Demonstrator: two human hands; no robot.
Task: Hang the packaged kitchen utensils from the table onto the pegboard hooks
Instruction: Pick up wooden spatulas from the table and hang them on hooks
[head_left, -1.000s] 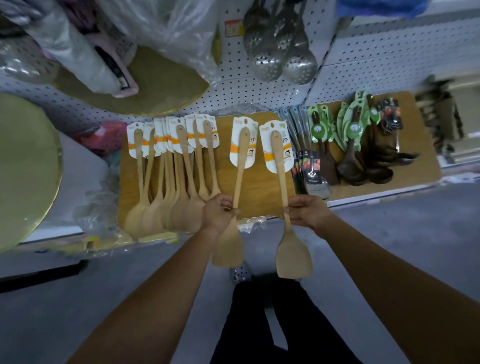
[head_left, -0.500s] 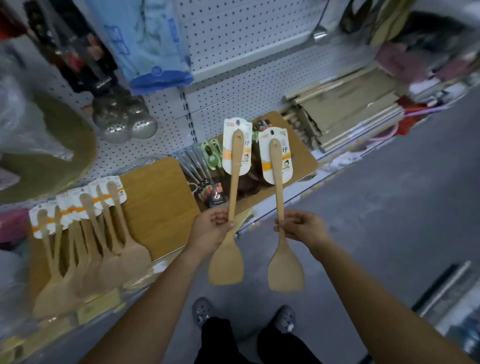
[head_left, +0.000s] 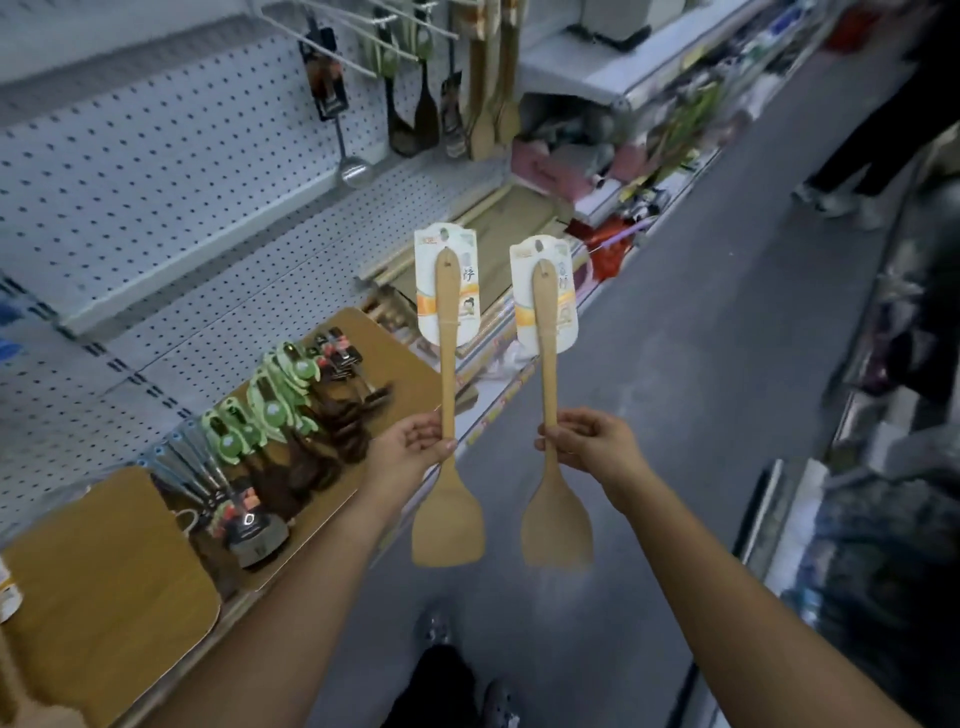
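Note:
My left hand (head_left: 413, 451) grips the handle of a wooden spatula (head_left: 448, 525) with a white and orange card at its top, held upright over the aisle. My right hand (head_left: 592, 446) pinches the handle of a second carded wooden spatula (head_left: 555, 527) beside it. Both blades point down. The white pegboard (head_left: 156, 171) rises to the left, and its hooks (head_left: 332, 57) at the top carry hanging dark and wooden utensils. The wooden table (head_left: 104, 571) at lower left holds green-carded and dark utensils (head_left: 280, 415).
A grey aisle floor (head_left: 701, 364) runs ahead. Flat cardboard and rolled sticks (head_left: 498, 228) lie on the low shelf beyond the table. Shelving with goods lines the right side. Another person's legs (head_left: 862, 156) stand at the far right. My shoes show below.
The view has swung to the right along the shelf, leaving the row of wooden spatulas out of sight. Both hands still hold their spatulas, now lifted away from the table over the aisle.

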